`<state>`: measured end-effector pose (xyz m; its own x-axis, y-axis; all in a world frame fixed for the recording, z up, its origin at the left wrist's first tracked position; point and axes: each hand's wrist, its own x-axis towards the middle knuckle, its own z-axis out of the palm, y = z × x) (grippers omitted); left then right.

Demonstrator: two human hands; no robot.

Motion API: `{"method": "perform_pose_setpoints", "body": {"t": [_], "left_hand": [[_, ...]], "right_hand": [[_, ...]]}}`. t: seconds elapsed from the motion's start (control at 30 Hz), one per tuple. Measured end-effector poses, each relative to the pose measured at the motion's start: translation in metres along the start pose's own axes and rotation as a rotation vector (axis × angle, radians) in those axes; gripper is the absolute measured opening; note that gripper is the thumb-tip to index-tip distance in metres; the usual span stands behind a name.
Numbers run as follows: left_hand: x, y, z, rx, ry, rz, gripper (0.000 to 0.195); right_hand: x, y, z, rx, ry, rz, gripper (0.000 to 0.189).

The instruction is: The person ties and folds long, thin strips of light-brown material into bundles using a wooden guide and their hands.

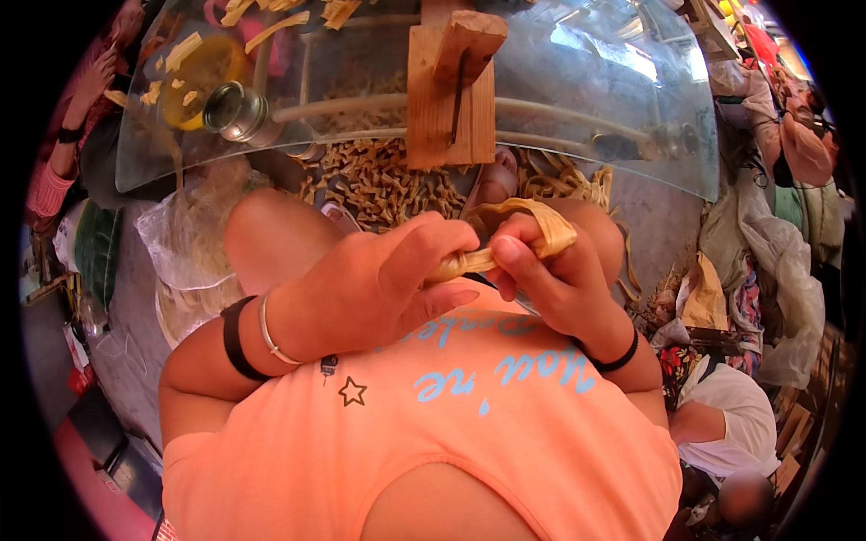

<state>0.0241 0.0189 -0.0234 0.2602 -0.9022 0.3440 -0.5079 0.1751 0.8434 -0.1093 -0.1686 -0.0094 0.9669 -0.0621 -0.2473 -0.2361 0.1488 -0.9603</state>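
A tan strip of flat, dried plant fibre (pixel 556 233) is held in front of my torso. My left hand (pixel 406 277) grips its narrow, rolled or knotted end between thumb and fingers. Close beside it, my right hand (pixel 548 264) pinches the strip between thumb and forefinger, with a wide fold looping over the fingers. Beyond my hands, a wooden block with an upright piece and a dark metal rod (pixel 451 101) stands at the edge of a glass tabletop (pixel 575 74). Many small knotted fibre pieces (pixel 392 182) lie in a heap below the glass.
Fibre scraps (pixel 183 51) lie on the glass at the upper left, above a yellow round container (pixel 203 81). A clear plastic bag (pixel 196 250) is beside my left knee. Long strips (pixel 575 179) lie past my right knee. Other people (pixel 731 419) sit at the right and upper left, near cloth and plastic bags.
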Motion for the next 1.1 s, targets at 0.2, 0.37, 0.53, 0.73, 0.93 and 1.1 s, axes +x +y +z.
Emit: {"method": "perform_pose_setpoints", "body": {"t": [0.2,0.37,0.53,0.73,0.93,1.1], "left_hand": [[0.003,-0.013,0.001,-0.123,0.103,0.148,0.027],[-0.005,-0.013,-0.015,-0.245,-0.048,-0.046,0.027],[-0.001,-0.009,-0.012,-0.328,-0.020,-0.195,0.023],[-0.017,-0.015,-0.027,-0.307,-0.024,-0.292,0.013],[-0.015,-0.032,-0.051,-0.291,0.141,-0.343,0.018],[0.015,-0.027,-0.026,-0.804,0.123,-0.238,0.035]], "right_hand": [[-0.001,-0.002,-0.006,0.151,-0.085,0.135,0.026],[-0.007,0.000,-0.014,0.169,-0.128,0.179,0.027],[0.000,-0.003,-0.018,0.185,-0.169,0.223,0.029],[-0.011,0.012,-0.022,0.293,-0.075,0.145,0.032],[0.005,0.009,-0.008,0.323,-0.032,0.299,0.033],[0.018,0.022,-0.029,-0.051,-0.195,0.412,0.037]]}}
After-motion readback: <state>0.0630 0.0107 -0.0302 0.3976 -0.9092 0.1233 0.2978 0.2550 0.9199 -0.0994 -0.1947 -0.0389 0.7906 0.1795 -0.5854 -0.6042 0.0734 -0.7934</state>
